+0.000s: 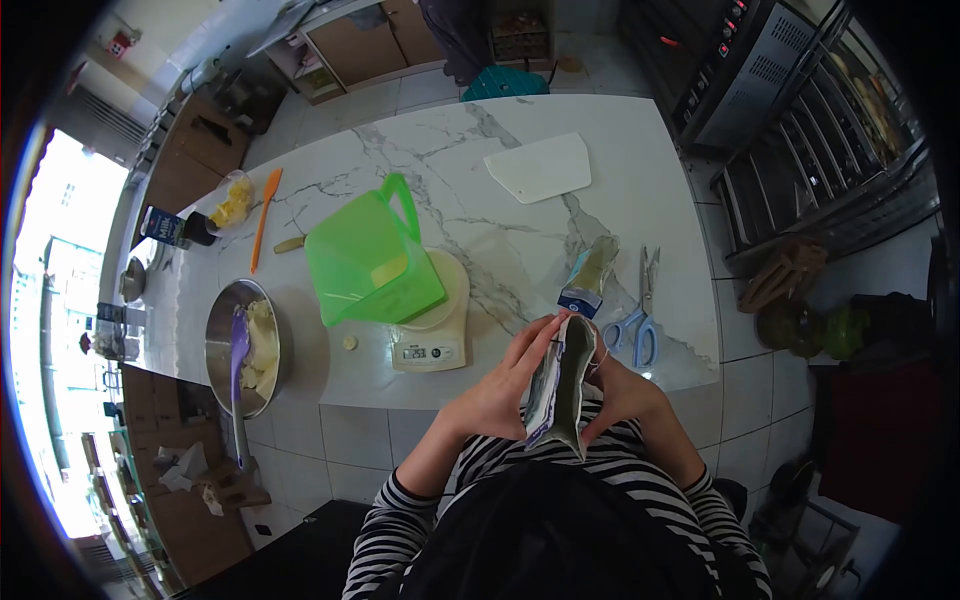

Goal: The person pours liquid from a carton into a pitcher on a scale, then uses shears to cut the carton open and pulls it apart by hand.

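Above the table's near edge, close to my body, my left hand and my right hand grip an opened carton from either side. Its cut end faces up, so the pale lining shows. My right fingertips are partly hidden behind it. Just beyond my hands lies a second cut carton, blue at its near end. To its right are scissors with blue handles, blades apart. A green plastic pitcher sits tilted on a white kitchen scale, with a pale yellow piece visible inside.
At left, a steel pan holds a pale creamy mass and a purple spatula. Behind it lie an orange spatula, a bowl of yellow chunks and a milk carton. A white scraper lies at the back.
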